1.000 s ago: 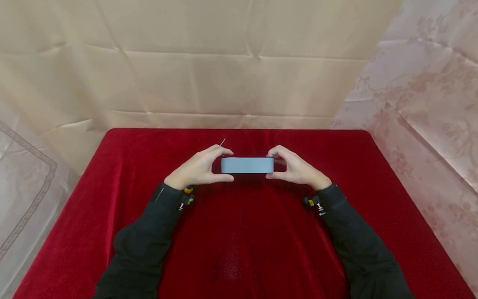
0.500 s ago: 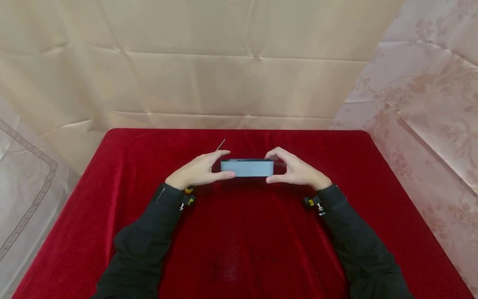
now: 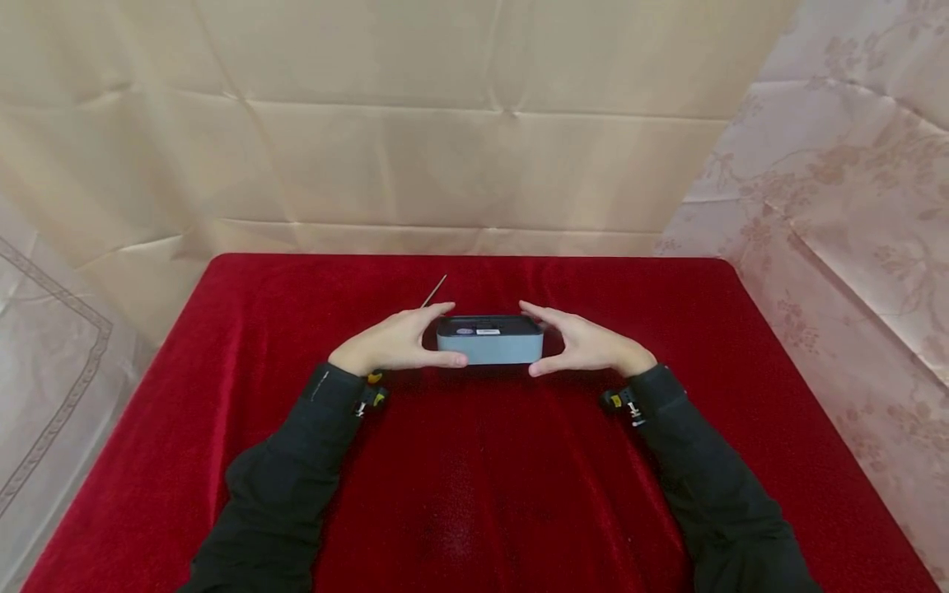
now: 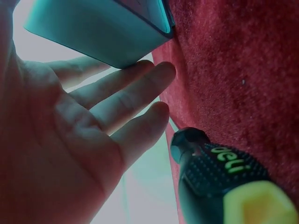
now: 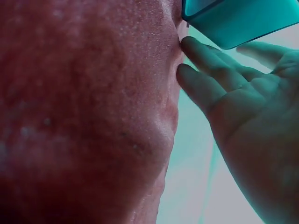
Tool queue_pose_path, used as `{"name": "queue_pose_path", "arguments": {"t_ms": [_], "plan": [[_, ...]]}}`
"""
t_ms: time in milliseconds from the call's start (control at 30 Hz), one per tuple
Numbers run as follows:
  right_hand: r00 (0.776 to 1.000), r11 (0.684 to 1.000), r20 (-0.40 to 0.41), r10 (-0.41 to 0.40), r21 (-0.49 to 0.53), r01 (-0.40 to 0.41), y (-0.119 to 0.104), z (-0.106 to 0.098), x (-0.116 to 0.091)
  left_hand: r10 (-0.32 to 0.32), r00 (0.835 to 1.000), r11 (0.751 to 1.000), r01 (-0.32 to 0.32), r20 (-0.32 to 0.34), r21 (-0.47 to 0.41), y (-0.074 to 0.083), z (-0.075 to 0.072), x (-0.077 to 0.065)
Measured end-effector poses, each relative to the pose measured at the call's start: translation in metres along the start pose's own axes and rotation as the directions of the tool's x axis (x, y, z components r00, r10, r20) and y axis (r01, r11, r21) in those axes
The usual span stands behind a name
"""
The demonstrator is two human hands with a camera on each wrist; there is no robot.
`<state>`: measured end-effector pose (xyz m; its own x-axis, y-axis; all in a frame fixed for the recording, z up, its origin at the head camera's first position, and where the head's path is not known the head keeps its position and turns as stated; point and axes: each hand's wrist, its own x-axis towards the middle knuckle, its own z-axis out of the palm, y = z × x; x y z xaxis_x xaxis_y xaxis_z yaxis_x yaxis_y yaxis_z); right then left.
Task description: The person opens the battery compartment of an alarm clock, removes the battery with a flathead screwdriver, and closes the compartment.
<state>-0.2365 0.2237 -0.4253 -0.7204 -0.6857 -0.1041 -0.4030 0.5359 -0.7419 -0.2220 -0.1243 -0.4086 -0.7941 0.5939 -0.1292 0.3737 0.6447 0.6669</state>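
A blue-grey rounded box (image 3: pixel 489 350) sits at the middle of the red cloth, its dark top face showing a white label and a round sticker. My left hand (image 3: pixel 396 339) is at its left end, fingers stretched out, thumb across the front corner. At the right end my right hand (image 3: pixel 586 342) spreads likewise, index finger near the back corner and thumb at the front one. Both palms stand off the box ends. Under the left hand lies a screwdriver (image 4: pixel 224 172) with a black and yellow handle; its thin shaft (image 3: pixel 434 290) sticks out behind the fingers.
The table's red velvet cloth (image 3: pixel 474 478) runs beneath everything. A cream curtain (image 3: pixel 371 165) hangs behind the table's far edge, with a floral pinkish one (image 3: pixel 845 206) on the right and a pale one (image 3: pixel 44 371) on the left.
The box has tipped from showing only its blue-grey side to showing its dark top face, and has come slightly nearer. The fingers of both hands have straightened and spread.
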Motion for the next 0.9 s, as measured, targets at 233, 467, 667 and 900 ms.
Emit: {"name": "queue_pose_path", "arguments": {"t_ms": [233,467,667,900], "plan": [[0.999,1.000,0.042,-0.004,0.013,0.003,-0.0009,0.0016,0.0001,0.016,1.000,1.000,-0.016,0.004,0.026,-0.0017,0.0026,0.0006],[0.998,0.999,0.065,0.013,0.029,-0.015,-0.0034,0.0014,-0.0014,0.027,0.999,0.999,-0.028,0.021,0.029,-0.0021,0.0032,0.0012],[0.997,1.000,0.071,0.017,0.025,-0.019,-0.0019,0.0018,-0.0006,0.037,0.999,0.998,-0.038,0.031,0.055,-0.0013,0.0045,0.0010],[0.995,0.998,0.078,0.061,0.019,-0.063,-0.0026,0.0024,0.0007,0.039,0.999,0.996,-0.041,0.034,0.075,0.0000,0.0071,0.0005]]}}
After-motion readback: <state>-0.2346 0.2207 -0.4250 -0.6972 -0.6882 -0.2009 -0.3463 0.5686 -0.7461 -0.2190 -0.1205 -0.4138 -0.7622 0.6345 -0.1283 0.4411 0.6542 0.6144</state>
